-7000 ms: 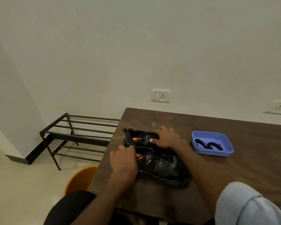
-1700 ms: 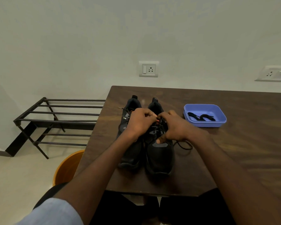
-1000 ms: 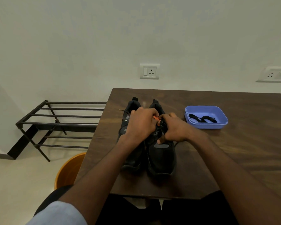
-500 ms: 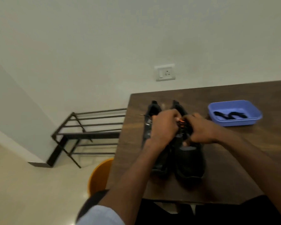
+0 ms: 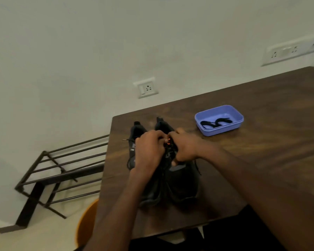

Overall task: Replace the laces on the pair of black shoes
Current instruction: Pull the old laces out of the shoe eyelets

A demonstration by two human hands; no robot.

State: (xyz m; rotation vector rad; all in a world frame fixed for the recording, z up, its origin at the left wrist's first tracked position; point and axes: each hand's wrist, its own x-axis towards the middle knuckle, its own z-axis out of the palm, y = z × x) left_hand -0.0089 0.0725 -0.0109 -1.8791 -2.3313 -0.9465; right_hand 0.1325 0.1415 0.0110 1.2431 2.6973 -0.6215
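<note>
Standing side by side near the table's (image 5: 261,142) left edge, toes toward its near edge, the two black shoes (image 5: 183,185) are worked at the lacing. Left hand (image 5: 149,151) and right hand (image 5: 186,147) have fingers curled, pinching the lace (image 5: 168,142) of the right-side shoe. Spare black laces (image 5: 216,122) lie in a blue tray (image 5: 237,124) toward the far edge.

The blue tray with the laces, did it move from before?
No. The blue tray sits on the same patch of table, right of the shoes; only the camera tilted.
</note>
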